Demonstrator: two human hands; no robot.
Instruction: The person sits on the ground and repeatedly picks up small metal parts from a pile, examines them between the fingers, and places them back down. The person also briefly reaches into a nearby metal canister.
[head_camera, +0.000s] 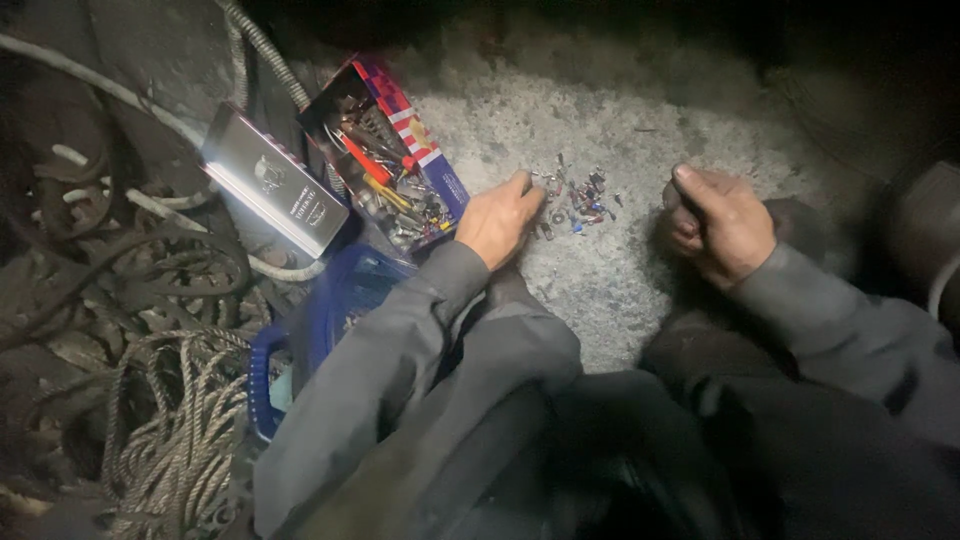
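Left hand fingers pinching into small connectors pile on concrete floor, right hand fingers curled shut just beside pile, open parts box left of fingers

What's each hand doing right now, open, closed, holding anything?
Left hand: fingers curled, fingertips in the pile of small parts on the concrete floor; a grip cannot be told.
Right hand: closed in a loose fist, thumb on top; contents cannot be told.

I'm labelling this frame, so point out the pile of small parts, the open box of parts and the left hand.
pile of small parts (578, 200), head view, middle of the heap.
open box of parts (388, 160), head view, its contents.
left hand (500, 218), head view, back of the hand.
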